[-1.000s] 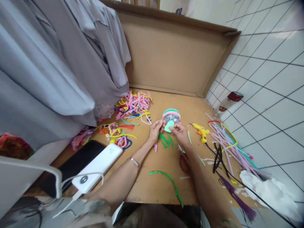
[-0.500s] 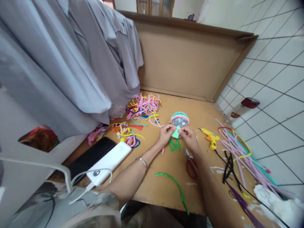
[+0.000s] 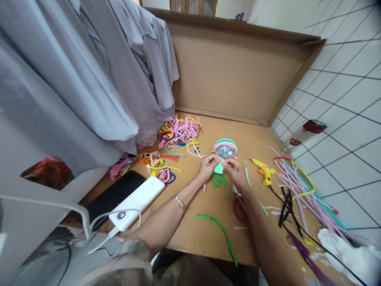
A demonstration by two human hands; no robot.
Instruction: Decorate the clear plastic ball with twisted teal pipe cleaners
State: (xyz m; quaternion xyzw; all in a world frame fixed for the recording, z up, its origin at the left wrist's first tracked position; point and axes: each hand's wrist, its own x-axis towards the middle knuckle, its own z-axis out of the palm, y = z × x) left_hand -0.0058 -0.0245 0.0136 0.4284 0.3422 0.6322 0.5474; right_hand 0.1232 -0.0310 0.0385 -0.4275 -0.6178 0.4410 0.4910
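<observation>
My left hand (image 3: 207,167) and my right hand (image 3: 236,170) meet near the middle of the table, fingers closed on a small mint-green piece (image 3: 219,167) between them. Just beyond the fingertips sits a round object (image 3: 225,148) with pink, green and blue bands and a shiny, clear-looking front. Dark green curled pieces (image 3: 218,181) lie below the mint piece. Scissors (image 3: 239,208) with dark red handles are partly hidden beneath my right forearm. A bright green bent strip (image 3: 222,232) lies nearer the front edge.
A yellow glue gun (image 3: 264,171) lies right of my hands, beside lilac stems (image 3: 297,190). Colourful stems (image 3: 181,133) are heaped at the back left. A white power bank (image 3: 138,201) and black phone-like object (image 3: 119,194) lie left. Cardboard (image 3: 223,71) stands behind.
The mint-green piece has tilted and shifted slightly left between my fingers. A thin pale green strip now shows beside my right forearm. Both hands remain close together.
</observation>
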